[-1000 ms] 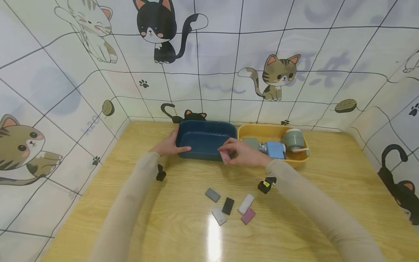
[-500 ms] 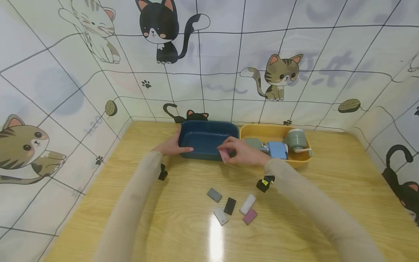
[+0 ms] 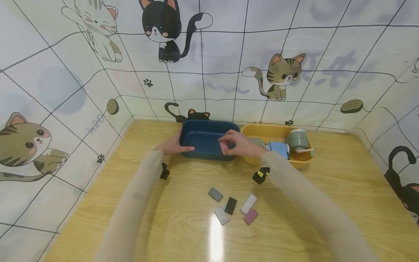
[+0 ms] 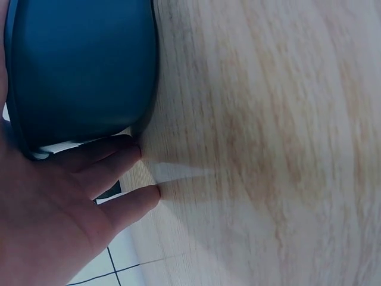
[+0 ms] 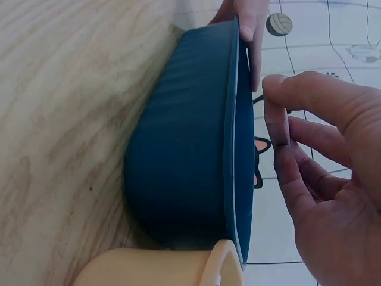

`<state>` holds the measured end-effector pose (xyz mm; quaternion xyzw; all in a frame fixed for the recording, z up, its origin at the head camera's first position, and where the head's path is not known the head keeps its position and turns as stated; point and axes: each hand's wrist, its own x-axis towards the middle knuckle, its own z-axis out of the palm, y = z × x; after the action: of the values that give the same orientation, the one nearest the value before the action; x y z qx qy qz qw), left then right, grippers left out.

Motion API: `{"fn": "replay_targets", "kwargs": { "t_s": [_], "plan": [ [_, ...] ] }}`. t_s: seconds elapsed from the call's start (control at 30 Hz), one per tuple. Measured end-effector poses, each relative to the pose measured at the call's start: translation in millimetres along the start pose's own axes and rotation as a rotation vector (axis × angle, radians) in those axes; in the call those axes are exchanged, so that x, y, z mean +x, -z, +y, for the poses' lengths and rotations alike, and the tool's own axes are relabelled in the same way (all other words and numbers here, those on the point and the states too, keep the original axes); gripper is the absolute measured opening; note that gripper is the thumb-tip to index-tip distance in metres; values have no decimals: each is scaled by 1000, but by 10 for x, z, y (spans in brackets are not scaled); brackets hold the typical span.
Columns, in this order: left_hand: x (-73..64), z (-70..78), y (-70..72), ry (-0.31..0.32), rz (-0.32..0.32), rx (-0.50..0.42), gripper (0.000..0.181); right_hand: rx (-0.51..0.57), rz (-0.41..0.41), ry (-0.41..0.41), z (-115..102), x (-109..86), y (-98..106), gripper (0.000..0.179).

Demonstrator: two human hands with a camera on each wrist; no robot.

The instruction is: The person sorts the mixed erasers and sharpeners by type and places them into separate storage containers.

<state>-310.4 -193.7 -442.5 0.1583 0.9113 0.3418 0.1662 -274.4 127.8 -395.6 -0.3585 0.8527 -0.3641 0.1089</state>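
Note:
A dark blue bin (image 3: 209,155) stands at the back of the table. My left hand (image 3: 171,145) holds its left end, thumb over the front rim and the other fingers along the outside. In the left wrist view these fingers (image 4: 119,167) lie spread against the wall. Above the bin's right part, my right hand (image 3: 240,143) pinches a small pink rectangular block (image 3: 224,147) between thumb and fingertips. The right wrist view shows that block (image 5: 276,122) edge-on beside the rim.
A yellow bin (image 3: 265,129) to the right holds a blue box-shaped thing (image 3: 278,148) and a grey-green jar-like thing (image 3: 298,139). Several small blocks lie in front: grey (image 3: 215,194), black (image 3: 230,205), two white (image 3: 248,203), and pink (image 3: 251,216). A cat-printed wall covering (image 3: 226,83) rises behind.
My right hand has moved slightly up and further over the blue bin with the pink block. My left hand stays on the bin's end. The whole view has shifted a little.

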Motion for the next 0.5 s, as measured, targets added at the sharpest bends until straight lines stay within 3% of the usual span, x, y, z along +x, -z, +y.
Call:
{"fn": "replay_targets", "kwargs": {
  "t_s": [0.5],
  "plan": [
    [-2, 26, 22, 53, -9, 25, 125, 2, 26, -76, 90, 199, 122, 47]
  ]
}}
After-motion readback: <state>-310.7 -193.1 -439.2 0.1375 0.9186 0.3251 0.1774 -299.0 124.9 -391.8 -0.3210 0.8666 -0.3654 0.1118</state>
